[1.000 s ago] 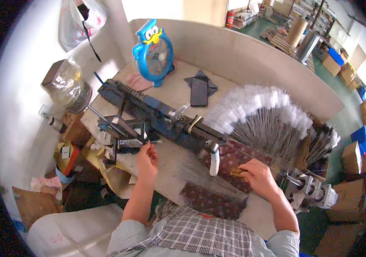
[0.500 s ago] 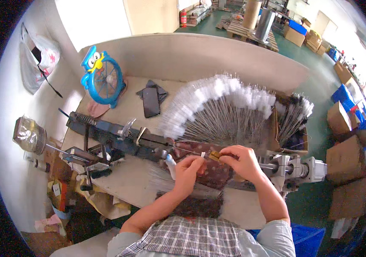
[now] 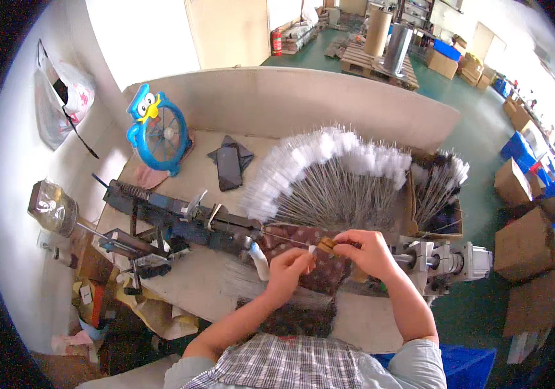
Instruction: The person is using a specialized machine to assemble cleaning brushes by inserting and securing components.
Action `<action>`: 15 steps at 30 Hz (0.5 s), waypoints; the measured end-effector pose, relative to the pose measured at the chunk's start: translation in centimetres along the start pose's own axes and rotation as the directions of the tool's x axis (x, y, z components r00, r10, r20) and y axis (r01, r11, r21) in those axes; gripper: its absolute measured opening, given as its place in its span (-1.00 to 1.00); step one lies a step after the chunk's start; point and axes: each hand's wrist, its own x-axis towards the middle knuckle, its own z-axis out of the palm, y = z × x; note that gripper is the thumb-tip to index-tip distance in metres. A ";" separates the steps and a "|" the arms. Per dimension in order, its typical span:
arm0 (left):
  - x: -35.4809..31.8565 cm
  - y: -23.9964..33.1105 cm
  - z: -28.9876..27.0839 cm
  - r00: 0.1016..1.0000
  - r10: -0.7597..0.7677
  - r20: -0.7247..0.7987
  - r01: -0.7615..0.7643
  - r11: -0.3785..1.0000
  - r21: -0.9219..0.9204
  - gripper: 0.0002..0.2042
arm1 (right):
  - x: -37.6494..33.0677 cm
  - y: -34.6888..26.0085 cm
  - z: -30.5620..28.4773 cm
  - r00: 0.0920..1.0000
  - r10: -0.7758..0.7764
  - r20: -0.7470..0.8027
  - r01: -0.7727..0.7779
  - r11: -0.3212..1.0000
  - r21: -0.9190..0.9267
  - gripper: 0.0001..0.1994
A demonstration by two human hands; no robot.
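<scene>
Above the dark red spotted cloth [image 3: 297, 236], my right hand [image 3: 367, 251] pinches a small brownish-yellow block [image 3: 326, 246] between thumb and fingers. A thin metal wire [image 3: 287, 238] stretches from the black machine [image 3: 216, 223] on the left toward that block. Just left of the block, my left hand [image 3: 285, 272] is closed, fingertips together at a small white piece [image 3: 312, 249]. Whether the white piece sits on the wire I cannot tell. A white handle [image 3: 259, 260] stands beside my left hand. Behind both hands fans a large heap of white-tufted wire brushes [image 3: 336, 175].
A carton [image 3: 443, 230] with dark-tipped brushes stands right of the heap. The motor unit [image 3: 446, 259] sits at the table's right. Farther back lie a phone [image 3: 229, 168] and a blue cartoon-shaped fan [image 3: 160, 133]. Loose wires [image 3: 241, 279] lie near my left forearm. A low panel [image 3: 277, 97] edges the table.
The whole view has tilted, so the scene sits slightly lower. Both hands keep their grips at nearly the same place by the wire.
</scene>
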 end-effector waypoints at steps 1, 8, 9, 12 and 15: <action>-0.3 0.1 0.0 1.000 0.005 0.006 -0.005 1.000 -0.004 -0.86 | 0.1 -0.2 -0.1 0.998 0.040 0.040 -0.042 0.998 0.037 -0.79; 1.0 0.1 1.3 0.999 -0.035 0.000 0.035 0.999 -0.037 -0.86 | 0.0 1.2 -0.1 0.995 0.089 0.040 -0.095 0.979 0.178 -0.79; 1.3 0.2 1.5 0.998 -0.060 -0.008 0.059 0.996 -0.070 -0.86 | -0.2 1.2 0.2 0.998 0.048 0.042 -0.054 0.983 0.173 -0.78; 0.6 1.3 1.3 0.992 -0.092 -0.086 0.089 0.995 -0.045 -0.84 | -0.4 0.6 0.0 0.994 -0.094 0.053 0.096 0.994 -0.041 -0.79; 0.2 0.7 -0.4 0.966 -0.024 -0.259 -0.022 0.985 -0.173 -0.83 | 0.2 0.5 0.6 0.923 -0.383 0.037 0.378 0.888 -0.262 -0.83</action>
